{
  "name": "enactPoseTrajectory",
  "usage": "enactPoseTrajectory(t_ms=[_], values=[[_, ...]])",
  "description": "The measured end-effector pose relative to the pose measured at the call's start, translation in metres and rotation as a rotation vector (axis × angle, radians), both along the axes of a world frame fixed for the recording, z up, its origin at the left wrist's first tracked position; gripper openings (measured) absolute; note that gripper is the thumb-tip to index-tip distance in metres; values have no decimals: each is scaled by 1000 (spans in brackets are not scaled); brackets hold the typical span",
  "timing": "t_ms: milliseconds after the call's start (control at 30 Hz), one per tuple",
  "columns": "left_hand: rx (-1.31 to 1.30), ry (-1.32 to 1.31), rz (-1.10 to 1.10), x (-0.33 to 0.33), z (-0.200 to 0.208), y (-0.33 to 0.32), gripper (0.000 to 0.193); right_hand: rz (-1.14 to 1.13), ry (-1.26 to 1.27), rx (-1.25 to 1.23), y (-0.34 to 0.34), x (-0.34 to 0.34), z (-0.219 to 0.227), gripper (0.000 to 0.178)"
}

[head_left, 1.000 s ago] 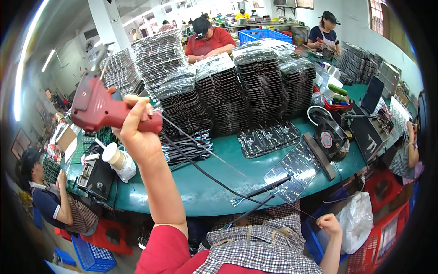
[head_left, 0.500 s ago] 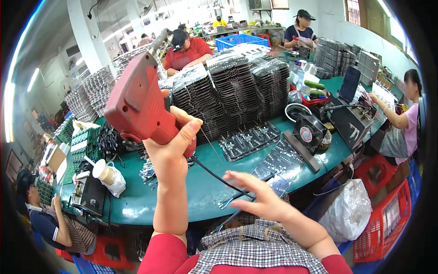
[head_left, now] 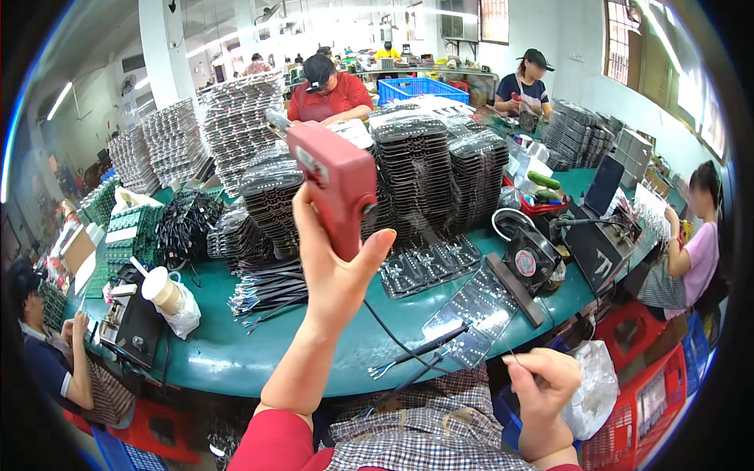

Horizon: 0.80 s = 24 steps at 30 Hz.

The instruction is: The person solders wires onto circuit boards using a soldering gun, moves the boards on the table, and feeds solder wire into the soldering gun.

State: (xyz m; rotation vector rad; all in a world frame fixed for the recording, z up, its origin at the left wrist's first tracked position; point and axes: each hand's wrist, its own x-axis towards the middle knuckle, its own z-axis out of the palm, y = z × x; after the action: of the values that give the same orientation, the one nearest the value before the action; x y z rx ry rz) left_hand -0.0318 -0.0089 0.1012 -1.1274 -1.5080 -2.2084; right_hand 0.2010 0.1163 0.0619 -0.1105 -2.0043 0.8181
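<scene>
My left hand is raised over the bench, wrapped round the grip of a red soldering gun. The gun's metal tip points to the far left, and a black cord trails down to the bench edge. At the lower right, my right hand has thumb and fingers pinched together on a thin wire, of which only a short end shows. Beneath and between my hands lie dark circuit boards and a black cable with bare coloured ends.
Tall stacks of black boards stand behind the gun. Bundled cables and a cup are to the left. A small black fan and a metal bar sit to the right. People work around the green bench.
The soldering gun has turned in my left hand and moved right. My right hand has drawn away to the lower right, from open fingers to a pinch. The view has shifted slightly.
</scene>
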Motion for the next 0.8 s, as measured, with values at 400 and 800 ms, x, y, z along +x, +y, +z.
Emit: enactPoseTrajectory(t_ms=[400, 800], values=[[-256, 367, 558, -3, -12, 22, 75, 13, -64, -140, -1, 8, 11, 3], [-305, 391, 631, -3, -14, 23, 77, 39, -71, -192, 3, 6, 6, 3]])
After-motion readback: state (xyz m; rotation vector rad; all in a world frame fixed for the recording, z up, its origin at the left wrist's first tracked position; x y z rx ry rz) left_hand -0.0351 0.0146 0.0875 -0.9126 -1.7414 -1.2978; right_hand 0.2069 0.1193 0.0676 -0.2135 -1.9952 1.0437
